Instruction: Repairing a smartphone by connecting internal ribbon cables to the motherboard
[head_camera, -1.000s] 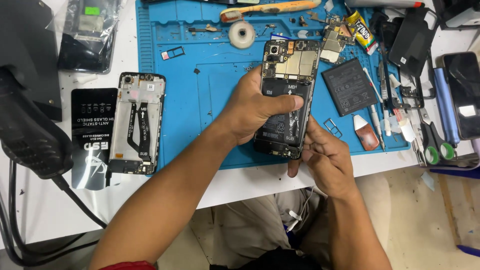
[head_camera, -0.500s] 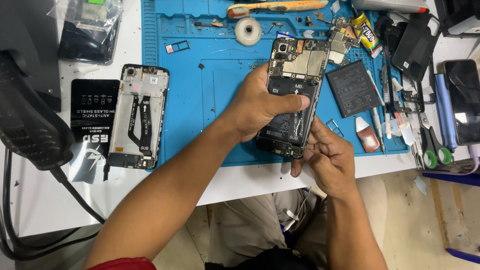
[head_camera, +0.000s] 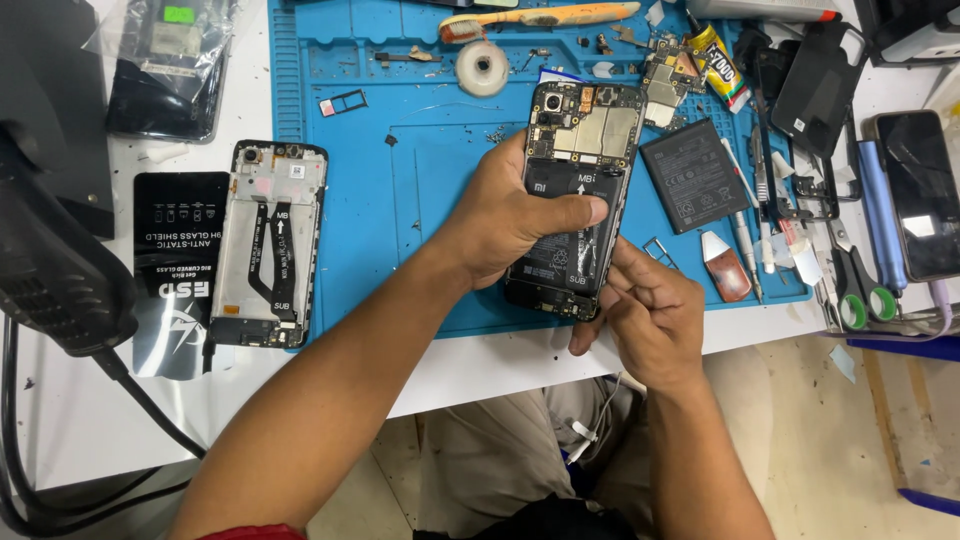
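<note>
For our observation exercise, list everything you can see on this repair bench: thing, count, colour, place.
Opened phone: 1, black, mid-mat, held by both hands.
Mat: 1, blue, on table.
Table: 1, white.
Phone frame: 1, silver-black, left mat edge.
Packet: 1, black, left of frame.
Battery: 1, black, right of opened phone.
Tape roll: 1, white, top of mat.
Toothbrush: 1, orange, top edge.
Glue tube: 1, yellow, upper right.
Scissors: 1, green-handled, right.
Dark phone: 1, far right.
Left hand: across opened phone.
Right hand: at its lower corner.
</note>
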